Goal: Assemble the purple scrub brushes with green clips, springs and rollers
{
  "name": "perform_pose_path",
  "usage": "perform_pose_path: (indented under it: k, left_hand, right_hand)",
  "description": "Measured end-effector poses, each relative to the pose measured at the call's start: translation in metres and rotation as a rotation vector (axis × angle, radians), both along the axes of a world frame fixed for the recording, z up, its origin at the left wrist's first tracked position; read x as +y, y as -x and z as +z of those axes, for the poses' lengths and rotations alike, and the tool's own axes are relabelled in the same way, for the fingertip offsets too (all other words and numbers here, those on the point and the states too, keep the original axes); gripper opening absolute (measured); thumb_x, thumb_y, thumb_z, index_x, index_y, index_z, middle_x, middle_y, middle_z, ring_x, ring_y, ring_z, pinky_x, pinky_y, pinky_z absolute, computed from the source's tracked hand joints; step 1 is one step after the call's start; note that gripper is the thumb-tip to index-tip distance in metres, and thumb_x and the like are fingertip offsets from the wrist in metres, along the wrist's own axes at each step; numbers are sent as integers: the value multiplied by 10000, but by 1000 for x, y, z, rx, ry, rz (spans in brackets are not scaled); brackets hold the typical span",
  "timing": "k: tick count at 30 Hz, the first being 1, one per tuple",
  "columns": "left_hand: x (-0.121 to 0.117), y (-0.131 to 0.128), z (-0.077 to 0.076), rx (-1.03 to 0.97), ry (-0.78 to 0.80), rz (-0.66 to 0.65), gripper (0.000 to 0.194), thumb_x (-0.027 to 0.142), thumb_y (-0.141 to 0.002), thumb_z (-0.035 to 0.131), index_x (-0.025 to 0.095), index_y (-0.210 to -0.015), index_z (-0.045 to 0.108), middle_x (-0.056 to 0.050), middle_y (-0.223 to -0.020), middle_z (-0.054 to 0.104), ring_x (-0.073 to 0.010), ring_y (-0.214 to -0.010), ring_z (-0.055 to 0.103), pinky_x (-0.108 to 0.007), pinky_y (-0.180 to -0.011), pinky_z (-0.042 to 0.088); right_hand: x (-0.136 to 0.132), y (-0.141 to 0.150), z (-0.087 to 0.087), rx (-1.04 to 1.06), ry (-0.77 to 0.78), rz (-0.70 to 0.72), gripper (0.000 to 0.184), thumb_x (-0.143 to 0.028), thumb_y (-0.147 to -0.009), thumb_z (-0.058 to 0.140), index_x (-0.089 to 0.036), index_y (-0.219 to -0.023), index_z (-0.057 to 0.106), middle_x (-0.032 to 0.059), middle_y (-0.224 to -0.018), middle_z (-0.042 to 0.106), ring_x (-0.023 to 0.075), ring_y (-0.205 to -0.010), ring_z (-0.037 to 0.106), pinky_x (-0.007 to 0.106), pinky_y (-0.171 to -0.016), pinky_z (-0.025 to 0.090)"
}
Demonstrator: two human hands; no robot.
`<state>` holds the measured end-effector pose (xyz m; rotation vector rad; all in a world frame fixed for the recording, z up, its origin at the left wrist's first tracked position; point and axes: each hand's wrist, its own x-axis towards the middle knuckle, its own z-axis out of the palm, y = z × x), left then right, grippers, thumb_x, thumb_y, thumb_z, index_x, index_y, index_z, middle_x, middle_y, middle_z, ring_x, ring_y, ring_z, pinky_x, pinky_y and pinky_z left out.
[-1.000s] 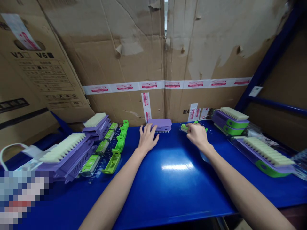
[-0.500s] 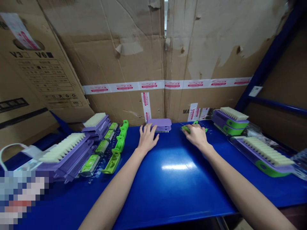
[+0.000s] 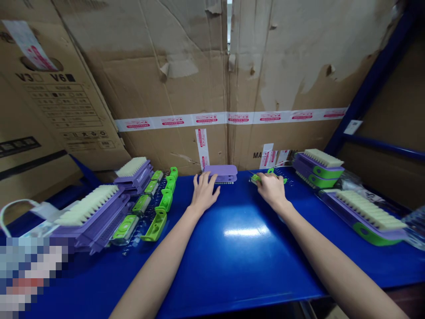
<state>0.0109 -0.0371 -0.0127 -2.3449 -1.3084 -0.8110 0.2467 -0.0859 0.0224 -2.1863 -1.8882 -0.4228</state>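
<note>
My left hand (image 3: pixel 203 193) lies flat on the blue table (image 3: pixel 232 248), fingers spread, its fingertips just short of a purple brush part (image 3: pixel 221 172) that rests bristles down at the back. My right hand (image 3: pixel 271 188) is curled over a small green plastic piece (image 3: pixel 255 178) in clear wrapping near the back of the table; the fingers cover most of it.
Purple brushes with white bristles (image 3: pixel 93 208) and a row of green clips (image 3: pixel 156 221) lie at the left. More purple-and-green brushes (image 3: pixel 319 166) and a long one (image 3: pixel 365 215) lie at the right. Cardboard boxes (image 3: pixel 212 79) wall off the back. A blue rack post (image 3: pixel 375 75) rises at the right.
My right hand has shifted slightly left and closed more over the green piece. The left hand has stayed where it was.
</note>
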Motion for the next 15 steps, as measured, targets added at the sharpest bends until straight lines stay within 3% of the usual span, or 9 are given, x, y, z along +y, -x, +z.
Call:
perform_pose_path:
  k: [15]
  left_hand:
    - [-2,0,2,7,-1,8,425,330,-873,460,166,-1264,492,-175,-1286,493,-308,-1220,430,-552,-1063,250]
  right_hand:
    - [1,-1,-2,5,-14,-6,256,-217,-891,424,-185,-1082,591,100,-1034,665,248,-990,576,335,-772,313]
